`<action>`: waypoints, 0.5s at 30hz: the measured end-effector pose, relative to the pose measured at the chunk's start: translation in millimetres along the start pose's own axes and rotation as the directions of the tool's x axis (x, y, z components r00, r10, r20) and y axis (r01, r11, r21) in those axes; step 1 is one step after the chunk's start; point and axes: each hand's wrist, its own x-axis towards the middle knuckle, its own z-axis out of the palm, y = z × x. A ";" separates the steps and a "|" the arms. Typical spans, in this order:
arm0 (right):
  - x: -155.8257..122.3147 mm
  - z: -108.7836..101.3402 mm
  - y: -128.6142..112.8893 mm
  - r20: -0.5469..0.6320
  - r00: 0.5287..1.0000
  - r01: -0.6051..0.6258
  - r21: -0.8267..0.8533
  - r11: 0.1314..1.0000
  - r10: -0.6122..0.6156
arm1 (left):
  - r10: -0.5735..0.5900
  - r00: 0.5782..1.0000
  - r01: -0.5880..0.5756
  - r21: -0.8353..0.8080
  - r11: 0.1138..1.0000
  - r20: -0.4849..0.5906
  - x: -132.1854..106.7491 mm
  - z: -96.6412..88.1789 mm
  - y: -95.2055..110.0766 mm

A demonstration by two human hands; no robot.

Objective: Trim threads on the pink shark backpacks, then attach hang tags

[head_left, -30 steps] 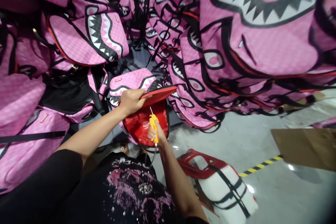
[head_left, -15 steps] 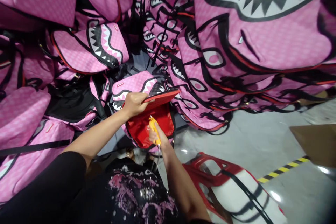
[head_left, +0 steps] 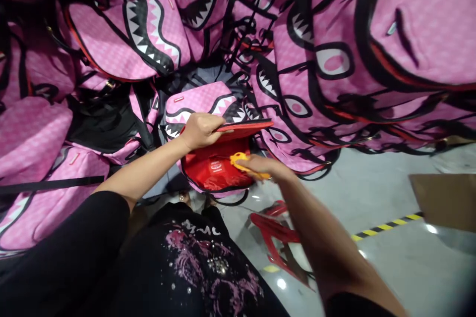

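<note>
A pink backpack with a shark-mouth print [head_left: 203, 104] lies open in front of me, its red lining [head_left: 211, 168] showing. My left hand [head_left: 201, 130] is closed on the raised red-edged flap [head_left: 247, 128] and holds it up. My right hand [head_left: 264, 166] is closed round a yellow-handled tool [head_left: 241, 161], held sideways just over the red lining at the bag's right side. The tool's tip is hidden.
Many more pink shark-print backpacks [head_left: 372, 49] are heaped on the left, behind and to the right. A red and white bag [head_left: 277, 235] lies on the grey floor by my right arm. A brown cardboard sheet [head_left: 442, 198] and yellow-black floor tape [head_left: 386, 225] sit at right.
My right hand has swung from below the bag up to its right side, turning the yellow tool from upright to sideways. The left hand keeps its hold on the flap. The view shifted.
</note>
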 end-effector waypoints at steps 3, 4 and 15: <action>-32.0 -22.9 -14.8 -0.111 0.975 -0.222 -0.528 0.819 0.193 | -0.087 0.996 0.087 0.014 0.996 0.022 -8.5 -1.3 1.4; -40.7 -23.6 -18.2 -0.103 0.970 -0.238 -0.602 0.762 0.221 | -0.117 0.993 0.117 0.022 0.993 0.020 -10.3 -1.7 2.3; -49.2 -10.1 1.5 -0.131 0.988 -0.122 -0.387 0.914 0.076 | -0.259 0.961 0.260 0.007 0.966 0.092 -14.3 -3.2 19.1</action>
